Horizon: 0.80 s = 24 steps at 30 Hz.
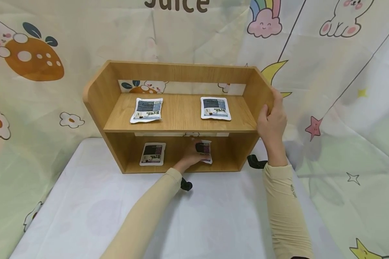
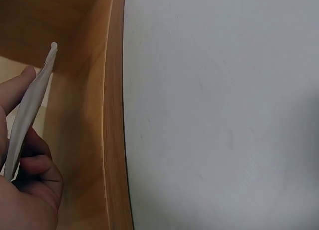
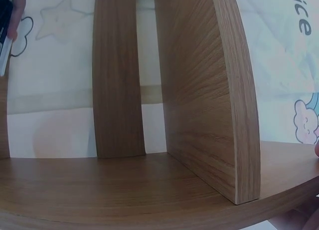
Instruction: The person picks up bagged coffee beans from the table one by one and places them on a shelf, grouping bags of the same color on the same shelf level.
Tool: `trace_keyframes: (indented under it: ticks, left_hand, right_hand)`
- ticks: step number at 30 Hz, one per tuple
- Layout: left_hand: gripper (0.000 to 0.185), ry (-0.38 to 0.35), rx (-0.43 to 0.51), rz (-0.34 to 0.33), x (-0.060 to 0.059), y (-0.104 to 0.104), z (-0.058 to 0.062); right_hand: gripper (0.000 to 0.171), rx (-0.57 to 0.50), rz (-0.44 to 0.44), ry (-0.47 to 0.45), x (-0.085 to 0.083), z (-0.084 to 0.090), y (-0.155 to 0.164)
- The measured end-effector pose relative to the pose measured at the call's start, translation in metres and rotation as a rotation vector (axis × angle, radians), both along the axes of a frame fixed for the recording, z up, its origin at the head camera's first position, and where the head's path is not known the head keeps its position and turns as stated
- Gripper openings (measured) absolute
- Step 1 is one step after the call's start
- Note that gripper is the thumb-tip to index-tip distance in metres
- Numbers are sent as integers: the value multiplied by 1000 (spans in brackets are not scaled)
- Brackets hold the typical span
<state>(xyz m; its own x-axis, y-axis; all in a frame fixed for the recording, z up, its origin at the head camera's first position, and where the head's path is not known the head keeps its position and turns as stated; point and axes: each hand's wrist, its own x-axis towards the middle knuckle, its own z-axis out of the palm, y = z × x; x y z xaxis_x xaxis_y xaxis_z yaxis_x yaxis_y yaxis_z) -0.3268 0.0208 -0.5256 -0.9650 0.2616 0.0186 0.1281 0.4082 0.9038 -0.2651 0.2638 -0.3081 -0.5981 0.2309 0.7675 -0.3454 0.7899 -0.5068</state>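
In the head view a two-level wooden shelf (image 1: 181, 126) stands on the table. My left hand (image 1: 192, 154) reaches into its lower level and pinches a flat white-edged pouch (image 1: 206, 152) with a dark label. The left wrist view shows that pouch (image 2: 31, 108) edge-on, tilted, between thumb and curled fingers. My right hand (image 1: 273, 120) grips the shelf's right side panel (image 1: 261, 94), thumb on the inner face. A second dark-labelled pouch (image 1: 152, 154) lies at the lower left. Two blue-labelled pouches, one left (image 1: 147, 110) and one right (image 1: 215, 108), lie on the upper level.
White cloth (image 1: 214, 223) covers the table in front of the shelf. A printed curtain (image 1: 343, 108) hangs behind and at both sides. Black wrist mounts (image 1: 257, 162) stick out beside both wrists. The middle board (image 3: 199, 90) rises across the right wrist view.
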Motion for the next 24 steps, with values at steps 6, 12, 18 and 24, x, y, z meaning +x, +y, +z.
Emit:
trace_keyframes:
  ticks: [6, 12, 18, 24]
  left_hand:
    - [88, -23, 45, -37, -4, 15, 8]
    - [89, -27, 77, -82, -10, 28, 15]
    - [93, -32, 54, -67, -15, 32, 12]
    - [93, 22, -6, -78, -14, 32, 0]
  right_hand:
    - [46, 8, 4, 5, -1, 3, 1]
    - [46, 7, -6, 14, -2, 8, 5]
    - [46, 11, 11, 16, -2, 12, 3]
    - [46, 8, 15, -5, 3, 6, 0]
